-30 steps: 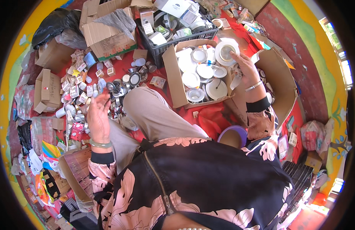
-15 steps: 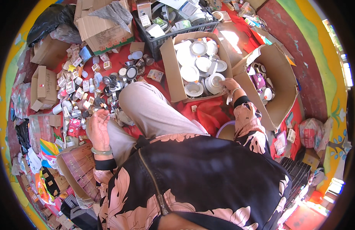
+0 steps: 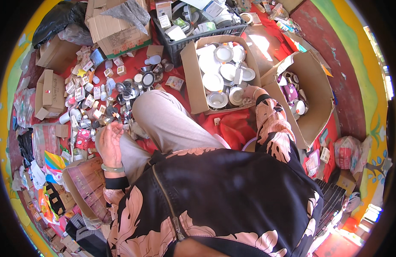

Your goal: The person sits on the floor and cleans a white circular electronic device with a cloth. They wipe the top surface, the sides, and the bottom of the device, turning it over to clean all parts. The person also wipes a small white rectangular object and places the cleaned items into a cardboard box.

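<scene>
In a cardboard box (image 3: 190,79) ahead of me lie several round white downlights (image 3: 213,82), heaped face up and tilted. My right hand (image 3: 251,93) reaches over the box's near right corner, its fingers closed at the rim of one round downlight (image 3: 236,96); part of the fingers is hidden. My left hand (image 3: 110,143), with a pale bangle (image 3: 113,169) at the wrist, rests by my bent left leg (image 3: 131,159). Its palm is turned up, the fingers loosely bent and apart, with nothing seen in them.
Small boxes (image 3: 89,100), bottles and metal lamp parts crowd the red cloth at left. A black crate (image 3: 176,48) of packages stands behind the downlight box. Right of it is a taller open carton (image 3: 317,98) with a purple packet (image 3: 290,92) inside. Another carton (image 3: 84,184) sits by my left forearm.
My right hand has moved forward and slightly left into the box, and the downlight at its fingers sits lower and more to the left. My left hand has hardly moved.
</scene>
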### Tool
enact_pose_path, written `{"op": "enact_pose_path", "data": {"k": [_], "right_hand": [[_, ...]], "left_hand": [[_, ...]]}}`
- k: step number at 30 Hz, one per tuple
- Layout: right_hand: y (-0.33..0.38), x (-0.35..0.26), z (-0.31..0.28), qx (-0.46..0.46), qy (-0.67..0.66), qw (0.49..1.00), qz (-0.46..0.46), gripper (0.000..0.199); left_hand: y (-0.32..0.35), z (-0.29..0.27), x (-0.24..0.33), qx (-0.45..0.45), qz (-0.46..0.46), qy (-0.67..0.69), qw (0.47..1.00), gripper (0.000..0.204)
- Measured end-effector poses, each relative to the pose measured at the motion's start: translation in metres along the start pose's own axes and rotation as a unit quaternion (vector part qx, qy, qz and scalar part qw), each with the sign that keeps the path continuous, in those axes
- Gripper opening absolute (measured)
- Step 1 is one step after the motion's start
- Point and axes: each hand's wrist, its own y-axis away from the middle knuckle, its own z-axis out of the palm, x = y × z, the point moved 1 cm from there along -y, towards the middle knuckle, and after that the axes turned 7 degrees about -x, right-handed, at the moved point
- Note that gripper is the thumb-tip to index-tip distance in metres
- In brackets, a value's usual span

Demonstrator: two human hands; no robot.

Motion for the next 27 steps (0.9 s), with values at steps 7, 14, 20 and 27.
{"op": "enact_pose_path", "data": {"k": [7,14,20,27], "right_hand": [[-0.003,0.016,-0.037,0.146,0.18,0.972,0.02,0.032],[0.017,-0.002,-0.028,0.086,0.136,0.985,-0.062,0.032],[-0.021,-0.014,-0.012,0.014,0.16,0.987,-0.023,0.034],[-0.002,-0.045,0.002,0.123,0.071,0.989,-0.047,0.037]], "left_hand": [[0.003,-0.003,-0.002,-0.002,-0.007,-0.001,1.0,0.025],[-0.003,-0.002,-0.007,-0.004,-0.014,-0.028,0.999,0.026],[-0.005,-0.004,-0.007,-0.006,-0.018,-0.03,0.999,0.024],[-0.002,-0.009,-0.011,-0.003,-0.011,-0.031,0.999,0.025]]}}
